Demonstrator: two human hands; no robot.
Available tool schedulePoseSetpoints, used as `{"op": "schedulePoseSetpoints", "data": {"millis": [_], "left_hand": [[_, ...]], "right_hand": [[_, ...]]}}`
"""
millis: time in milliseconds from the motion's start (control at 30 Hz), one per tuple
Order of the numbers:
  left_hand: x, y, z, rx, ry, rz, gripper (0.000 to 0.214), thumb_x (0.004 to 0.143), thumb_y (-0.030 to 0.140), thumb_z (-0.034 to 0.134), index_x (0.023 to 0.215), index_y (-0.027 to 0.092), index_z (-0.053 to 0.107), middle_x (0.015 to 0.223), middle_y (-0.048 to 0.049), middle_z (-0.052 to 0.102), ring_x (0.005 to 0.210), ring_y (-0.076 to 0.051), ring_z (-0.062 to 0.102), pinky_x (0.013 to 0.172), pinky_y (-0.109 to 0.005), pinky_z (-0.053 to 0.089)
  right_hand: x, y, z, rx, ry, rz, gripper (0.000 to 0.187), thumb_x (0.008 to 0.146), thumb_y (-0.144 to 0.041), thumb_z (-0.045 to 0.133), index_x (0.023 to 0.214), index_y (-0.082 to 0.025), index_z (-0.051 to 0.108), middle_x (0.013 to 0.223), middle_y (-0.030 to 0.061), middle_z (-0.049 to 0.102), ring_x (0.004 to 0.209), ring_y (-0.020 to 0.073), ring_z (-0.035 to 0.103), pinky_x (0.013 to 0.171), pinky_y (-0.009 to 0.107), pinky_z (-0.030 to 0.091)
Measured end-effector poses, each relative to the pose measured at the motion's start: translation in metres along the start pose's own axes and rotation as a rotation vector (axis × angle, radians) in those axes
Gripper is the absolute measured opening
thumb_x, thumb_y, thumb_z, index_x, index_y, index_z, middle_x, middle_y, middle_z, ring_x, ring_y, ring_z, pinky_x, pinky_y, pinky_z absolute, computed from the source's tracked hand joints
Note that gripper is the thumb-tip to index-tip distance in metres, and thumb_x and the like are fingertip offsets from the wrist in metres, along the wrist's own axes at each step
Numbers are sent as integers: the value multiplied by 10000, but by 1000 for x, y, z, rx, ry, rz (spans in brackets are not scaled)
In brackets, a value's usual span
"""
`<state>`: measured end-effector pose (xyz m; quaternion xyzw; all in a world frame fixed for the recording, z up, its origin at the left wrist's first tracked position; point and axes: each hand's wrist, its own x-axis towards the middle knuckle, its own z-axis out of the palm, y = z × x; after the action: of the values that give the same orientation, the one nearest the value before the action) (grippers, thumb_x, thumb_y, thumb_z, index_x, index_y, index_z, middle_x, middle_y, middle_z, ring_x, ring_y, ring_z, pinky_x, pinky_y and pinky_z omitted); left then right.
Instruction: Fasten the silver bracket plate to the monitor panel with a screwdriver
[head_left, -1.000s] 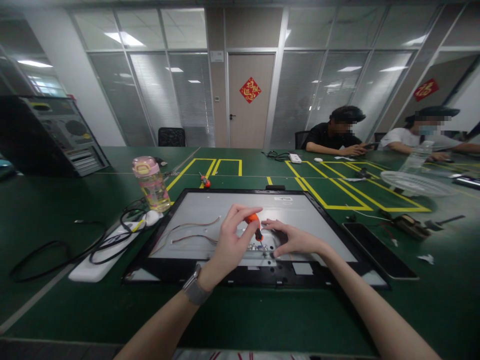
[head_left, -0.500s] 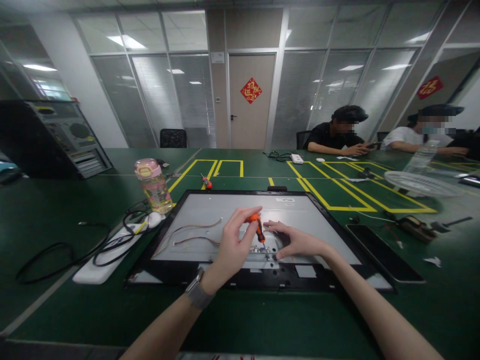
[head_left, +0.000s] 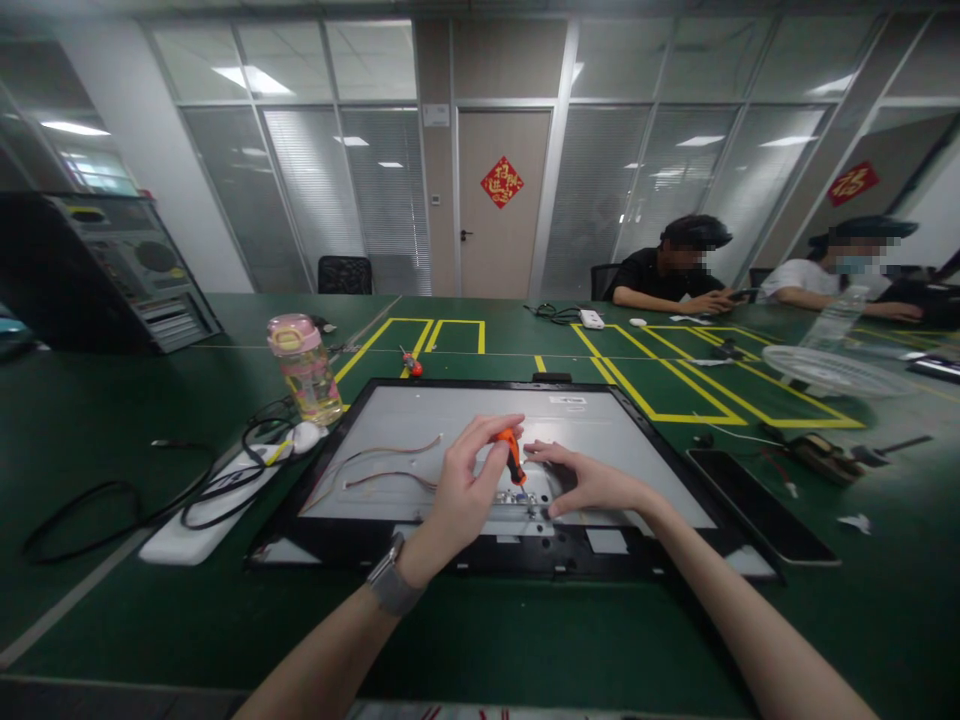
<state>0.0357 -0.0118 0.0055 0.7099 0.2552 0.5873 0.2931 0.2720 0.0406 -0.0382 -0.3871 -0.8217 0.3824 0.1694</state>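
A flat screen panel (head_left: 375, 425) with a grey metal back and black frame lies on the green table. My left hand (head_left: 466, 475) is closed around the orange and black handle of a screwdriver (head_left: 513, 458). The tool stands tilted, its tip down at a small bracket with connectors (head_left: 517, 497) near the panel's lower edge. Just right of it, my right hand (head_left: 589, 482) rests with fingers spread, thumb and fingertips by the bracket; nothing shows in its grasp. Thin loose wires (head_left: 390, 476) run across the panel on the left.
Left of the panel are a pink-lidded bottle (head_left: 304, 375) and a white power strip (head_left: 214, 515) with black cables. A red screwdriver (head_left: 412, 365) lies beyond it. On the right are a black phone-like slab (head_left: 761, 505) and a tape-measure-like tool (head_left: 821, 458). Two people sit across the table.
The screwdriver's tip has shifted slightly left along the bracket, with my left hand still around the handle. My right hand keeps nearly the same pose. The whole view has shifted slightly.
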Motion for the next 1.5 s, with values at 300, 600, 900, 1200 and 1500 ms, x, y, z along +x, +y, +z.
{"op": "schedulePoseSetpoints", "data": {"millis": [300, 600, 900, 1200, 1500], "left_hand": [[0, 2, 0, 13, -17, 16, 268, 982, 209, 450, 1166, 220, 644, 1035, -70, 609, 975, -197, 586, 874, -342, 467], [1, -3, 1, 43, 78, 7, 236, 946, 212, 533, 1141, 228, 665, 982, -48, 588, 915, -180, 598, 838, -315, 484], [0, -8, 1, 102, 108, 16, 126, 890, 248, 630, 993, 222, 699, 930, -40, 581, 878, -183, 592, 816, -313, 486], [-1, -11, -5, -48, 23, -92, 300, 984, 205, 420, 1223, 197, 601, 1090, -73, 646, 1017, -202, 630, 903, -328, 485], [-2, -9, -3, 130, 32, 55, 239, 921, 189, 568, 1139, 228, 657, 983, -45, 603, 923, -181, 586, 845, -310, 466]], "right_hand": [[-2, -7, 0, -34, -29, 36, 824, 681, -572, 749, 1388, -250, 475, 1566, 93, 297, 1459, 321, 199, 1190, 508, 161], [-2, -7, 1, -29, -26, 39, 817, 693, -528, 755, 1399, -241, 462, 1566, 92, 297, 1463, 318, 184, 1195, 503, 149], [-3, -8, 0, -27, -25, 52, 824, 686, -528, 763, 1392, -228, 463, 1566, 105, 296, 1463, 314, 188, 1195, 484, 163], [-3, -8, -1, -24, -14, 31, 811, 692, -531, 763, 1389, -246, 462, 1564, 88, 308, 1457, 307, 213, 1195, 482, 170], [-2, -2, 1, -3, 13, 18, 812, 663, -529, 787, 1359, -231, 495, 1543, 105, 347, 1433, 306, 282, 1182, 470, 220]]}}
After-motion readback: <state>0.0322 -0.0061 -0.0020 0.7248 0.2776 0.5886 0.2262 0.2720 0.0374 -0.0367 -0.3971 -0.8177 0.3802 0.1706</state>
